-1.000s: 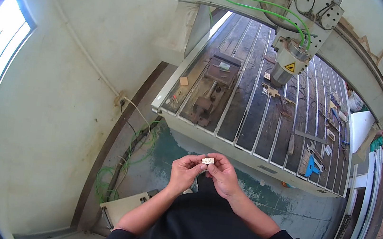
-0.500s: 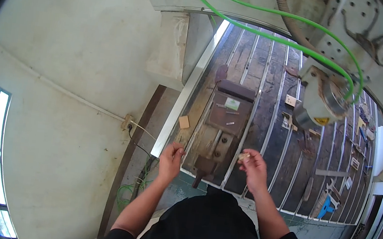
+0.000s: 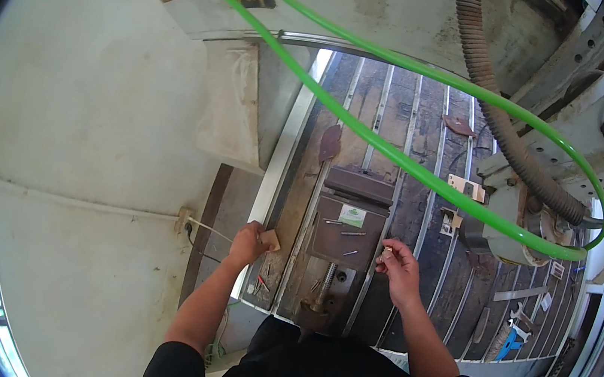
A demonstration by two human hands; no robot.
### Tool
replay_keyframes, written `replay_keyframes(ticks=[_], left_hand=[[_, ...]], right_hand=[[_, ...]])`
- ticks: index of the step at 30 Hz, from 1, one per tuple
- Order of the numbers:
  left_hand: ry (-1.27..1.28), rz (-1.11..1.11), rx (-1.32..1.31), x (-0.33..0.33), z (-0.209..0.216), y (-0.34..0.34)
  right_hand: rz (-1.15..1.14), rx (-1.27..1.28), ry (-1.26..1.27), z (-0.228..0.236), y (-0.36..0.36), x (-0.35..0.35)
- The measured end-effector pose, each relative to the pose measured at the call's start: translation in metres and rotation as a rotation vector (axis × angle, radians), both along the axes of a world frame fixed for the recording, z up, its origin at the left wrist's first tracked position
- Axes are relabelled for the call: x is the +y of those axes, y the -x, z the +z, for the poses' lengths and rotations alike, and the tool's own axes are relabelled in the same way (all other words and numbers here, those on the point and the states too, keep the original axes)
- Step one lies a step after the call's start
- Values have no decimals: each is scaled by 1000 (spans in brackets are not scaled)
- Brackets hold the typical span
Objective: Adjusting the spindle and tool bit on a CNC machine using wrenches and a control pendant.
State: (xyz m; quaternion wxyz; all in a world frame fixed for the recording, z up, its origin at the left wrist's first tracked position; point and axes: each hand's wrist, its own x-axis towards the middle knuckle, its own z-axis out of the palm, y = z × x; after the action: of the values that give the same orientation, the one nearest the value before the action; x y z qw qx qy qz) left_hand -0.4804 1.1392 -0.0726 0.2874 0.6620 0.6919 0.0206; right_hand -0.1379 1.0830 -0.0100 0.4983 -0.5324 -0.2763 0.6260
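My left hand point(image 3: 246, 244) is at the left edge of a slotted machine table, its fingers closed at the edge of a flat tan square block point(image 3: 271, 240). Whether the block is lifted off the table I cannot tell. My right hand point(image 3: 401, 272) is raised to the right of a brown machine vise point(image 3: 325, 248), pinching a small tan piece point(image 3: 387, 252) between thumb and fingers. On the vise lie a green-and-white card point(image 3: 352, 216) and several thin metal rods point(image 3: 353, 233). The vise's threaded screw point(image 3: 328, 275) shows towards me.
Green hoses point(image 3: 369, 136) loop across the view above the table, beside a ribbed conduit point(image 3: 505, 134) and the machine head point(image 3: 513, 222). Small tools point(image 3: 262, 283) lie near my left forearm. At the right lie wrenches point(image 3: 522, 316), a blue-handled tool point(image 3: 509, 343) and a metal bar point(image 3: 520, 294).
My left hand has moved forward to the tan square block. The right hand still holds its small piece beside the vise. The whole view has shifted, with the hoses appearing larger.
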Motion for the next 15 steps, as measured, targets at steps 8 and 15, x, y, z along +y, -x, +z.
replay_keyframes(ticks=[8,15], left_hand=[[121,10,-459,25,56,-36],[373,-170,-1285,-31,77,-115]], right_hand=[[-127,189,-37,1,13,-23],[120,-677,-152,51,77,-42]])
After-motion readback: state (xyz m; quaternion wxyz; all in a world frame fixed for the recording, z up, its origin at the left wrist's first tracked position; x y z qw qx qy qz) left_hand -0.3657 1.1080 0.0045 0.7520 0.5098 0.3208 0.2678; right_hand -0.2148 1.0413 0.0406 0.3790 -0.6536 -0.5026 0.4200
